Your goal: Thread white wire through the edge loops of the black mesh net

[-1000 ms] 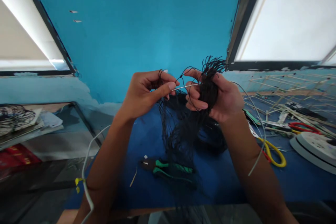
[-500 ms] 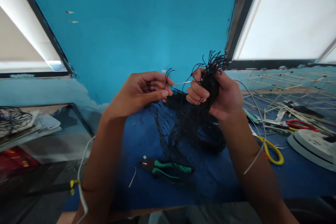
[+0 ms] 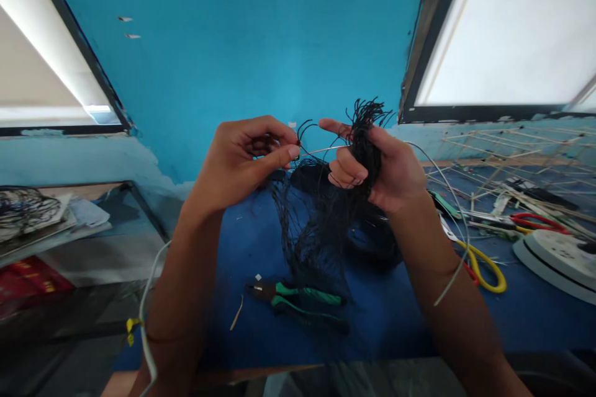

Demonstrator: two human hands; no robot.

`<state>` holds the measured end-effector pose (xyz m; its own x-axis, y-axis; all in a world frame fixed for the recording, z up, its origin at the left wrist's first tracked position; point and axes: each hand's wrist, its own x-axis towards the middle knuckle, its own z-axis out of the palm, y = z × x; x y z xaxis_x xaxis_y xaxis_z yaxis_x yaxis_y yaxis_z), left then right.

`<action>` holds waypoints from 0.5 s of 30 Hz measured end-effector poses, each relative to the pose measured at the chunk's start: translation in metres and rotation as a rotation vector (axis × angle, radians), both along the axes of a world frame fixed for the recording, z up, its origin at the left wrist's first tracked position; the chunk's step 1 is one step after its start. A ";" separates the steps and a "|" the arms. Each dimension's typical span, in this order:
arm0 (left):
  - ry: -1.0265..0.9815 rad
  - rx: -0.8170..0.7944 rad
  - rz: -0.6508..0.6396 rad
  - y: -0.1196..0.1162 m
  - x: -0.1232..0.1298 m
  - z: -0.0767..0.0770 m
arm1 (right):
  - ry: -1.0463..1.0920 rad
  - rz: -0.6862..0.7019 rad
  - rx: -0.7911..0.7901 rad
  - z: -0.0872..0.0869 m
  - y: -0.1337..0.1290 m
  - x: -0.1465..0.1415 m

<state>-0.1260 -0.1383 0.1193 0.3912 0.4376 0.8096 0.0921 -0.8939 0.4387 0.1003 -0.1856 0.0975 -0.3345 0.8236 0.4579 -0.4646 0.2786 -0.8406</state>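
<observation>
My right hand is closed round a bundle of black netting, whose loose cord ends fan out above the fist; its index finger points left. A thin pale wire passes through that hand, its tail curving down over the right forearm. Toward the left the wire's other stretch reaches my left hand, which pinches a knotted black cord end between thumb and fingers. More netting hangs below both hands onto the blue table. Green-handled pliers lie under it.
Yellow-handled scissors, red-handled scissors and a round white-grey device lie on the right. A frame of thin sticks stands behind them. A white cable runs by my left forearm; a side shelf holds papers and black cord.
My right index finger has stretched out leftward from the bundle. The cord bundle sits slightly lower and further left, while my left hand keeps its pinch and has shifted slightly left.
</observation>
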 end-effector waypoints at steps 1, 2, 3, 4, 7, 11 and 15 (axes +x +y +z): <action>0.000 -0.010 -0.004 0.000 0.000 0.000 | -0.022 0.025 0.002 0.000 0.001 0.001; 0.003 -0.023 -0.011 0.000 0.000 0.000 | -0.050 0.051 0.006 -0.001 0.002 0.003; 0.013 -0.041 -0.020 0.001 0.000 0.000 | -0.080 0.075 0.008 -0.001 0.002 0.004; 0.025 -0.058 -0.030 0.001 0.000 0.000 | -0.109 0.095 0.008 -0.001 0.003 0.004; 0.062 -0.102 -0.062 0.001 0.001 -0.001 | -0.177 0.143 -0.008 -0.002 0.002 0.004; 0.075 -0.156 -0.126 -0.002 0.002 -0.002 | -0.252 0.196 -0.041 -0.001 0.000 0.006; 0.092 -0.163 -0.165 -0.004 0.003 -0.002 | -0.320 0.253 -0.045 -0.002 0.001 0.009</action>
<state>-0.1232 -0.1424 0.1174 0.5369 0.4838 0.6911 -0.0029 -0.8181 0.5750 0.1092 -0.1850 0.0953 -0.6487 0.7139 0.2635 -0.2272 0.1488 -0.9624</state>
